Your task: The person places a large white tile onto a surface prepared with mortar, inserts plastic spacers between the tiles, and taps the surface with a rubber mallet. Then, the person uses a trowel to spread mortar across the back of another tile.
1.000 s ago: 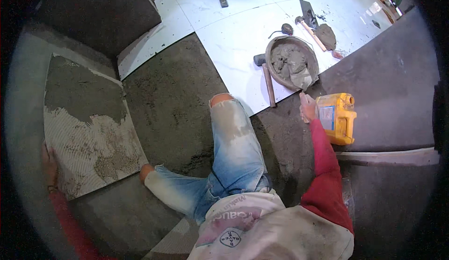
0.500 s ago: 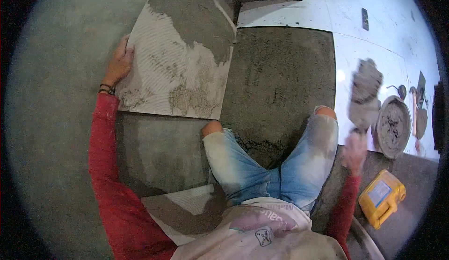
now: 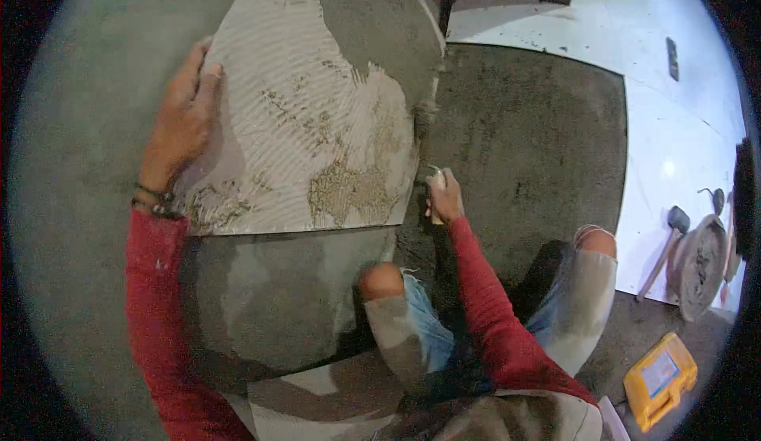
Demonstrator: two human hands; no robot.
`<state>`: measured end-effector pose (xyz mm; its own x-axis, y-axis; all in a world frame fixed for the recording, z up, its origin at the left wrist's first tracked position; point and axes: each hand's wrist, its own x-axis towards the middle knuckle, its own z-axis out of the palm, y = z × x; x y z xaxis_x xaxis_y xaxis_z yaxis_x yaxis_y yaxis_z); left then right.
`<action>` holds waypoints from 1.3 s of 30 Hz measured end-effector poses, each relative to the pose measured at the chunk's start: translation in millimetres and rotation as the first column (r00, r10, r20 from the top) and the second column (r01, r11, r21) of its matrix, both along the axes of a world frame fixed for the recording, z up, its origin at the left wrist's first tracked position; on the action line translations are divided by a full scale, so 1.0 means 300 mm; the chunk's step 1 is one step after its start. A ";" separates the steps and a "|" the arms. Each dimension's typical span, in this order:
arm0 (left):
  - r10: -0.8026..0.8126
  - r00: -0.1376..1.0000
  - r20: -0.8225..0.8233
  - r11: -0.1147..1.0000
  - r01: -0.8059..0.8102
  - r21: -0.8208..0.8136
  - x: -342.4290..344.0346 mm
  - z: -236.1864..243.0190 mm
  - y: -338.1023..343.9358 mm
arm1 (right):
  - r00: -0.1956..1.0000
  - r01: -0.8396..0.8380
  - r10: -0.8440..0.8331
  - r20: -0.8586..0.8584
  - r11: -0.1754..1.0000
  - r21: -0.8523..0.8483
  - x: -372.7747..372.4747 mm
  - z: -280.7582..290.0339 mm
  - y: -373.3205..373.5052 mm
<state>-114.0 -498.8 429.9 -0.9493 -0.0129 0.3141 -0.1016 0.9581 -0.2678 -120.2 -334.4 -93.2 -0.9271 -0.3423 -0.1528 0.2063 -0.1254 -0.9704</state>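
Note:
My left hand [image 3: 181,124], closed over the left edge of a large tile [image 3: 285,108], holds it on the left side of the view. The tile's pale face carries ridged, patchy adhesive, with smoother grey mortar over its upper right part. My right hand [image 3: 444,193] grips a trowel by its light handle [image 3: 437,215], low beside the tile's right edge; its blade is blurred and hard to make out. Dark, rough mortar bed [image 3: 539,139] lies right of the tile, between it and the laid white tiles.
White floor tiles [image 3: 662,147] run along the top and right. On them sit a mortar bucket [image 3: 697,270], a mallet [image 3: 677,220] and a small dark tool [image 3: 672,59]. A yellow jug [image 3: 658,381] lies lower right. My bent knees [image 3: 594,242] are below the mortar bed.
The view has swung left toward the tile. My right hand has left the bucket and jug area and moved across to the tile's right edge with the trowel.

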 end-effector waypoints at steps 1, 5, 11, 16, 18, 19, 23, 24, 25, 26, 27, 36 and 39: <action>-0.055 0.998 -0.030 0.991 0.051 -0.122 0.008 -0.025 -0.044 | 1.000 -0.017 0.017 -0.020 1.000 0.006 0.034 -0.016 -0.061; -0.029 0.997 0.070 0.990 0.018 0.143 -0.041 -0.096 0.049 | 0.941 0.157 -0.103 -0.322 0.976 0.148 0.130 0.087 -0.092; 0.006 0.998 0.058 0.991 -0.014 0.136 0.011 -0.023 0.035 | 0.972 -0.162 0.201 -0.123 0.949 0.269 0.403 0.422 0.055; -0.062 0.996 0.057 0.994 0.056 0.090 -0.063 -0.026 0.060 | 0.987 0.117 -0.101 -0.127 0.986 0.122 0.170 -0.008 0.089; -0.022 0.998 0.062 0.996 0.017 0.091 -0.043 -0.016 0.083 | 0.938 -0.028 0.082 0.336 0.987 -0.161 0.019 -0.012 0.009; 0.022 0.998 0.065 0.993 -0.029 0.114 -0.006 -0.032 0.061 | 0.818 -0.066 0.169 0.550 0.977 -0.202 -0.010 0.082 -0.017; -0.033 0.997 0.073 0.991 0.023 0.131 -0.019 -0.026 0.073 | 0.981 -0.062 0.088 0.172 0.987 -0.148 -0.088 0.032 -0.081; -0.052 0.998 0.046 0.994 0.048 0.100 -0.019 -0.045 0.055 | 0.971 -0.129 0.161 0.176 0.975 -0.181 -0.084 0.045 -0.068; -0.066 0.998 0.003 0.996 0.066 0.060 -0.010 -0.042 0.040 | 0.964 -0.174 0.208 0.164 0.964 -0.202 -0.088 0.110 -0.069; -0.060 0.998 -0.008 0.997 0.060 0.057 -0.009 -0.037 0.043 | 0.958 -0.212 0.247 0.149 0.953 -0.218 -0.106 0.174 -0.063; -0.022 1.000 0.016 0.990 0.020 0.142 -0.011 -0.039 0.056 | 0.975 -0.182 0.195 0.105 0.975 -0.124 -0.102 0.243 -0.074; 0.069 0.997 0.028 0.902 -0.074 0.424 -0.047 -0.015 0.095 | 0.978 0.037 0.000 -0.207 0.983 0.177 0.078 1.003 -0.083; -0.057 0.998 -0.008 0.895 0.054 0.443 -0.054 -0.042 -0.024 | 0.873 -0.169 0.282 -0.398 0.940 0.295 0.261 1.059 -0.047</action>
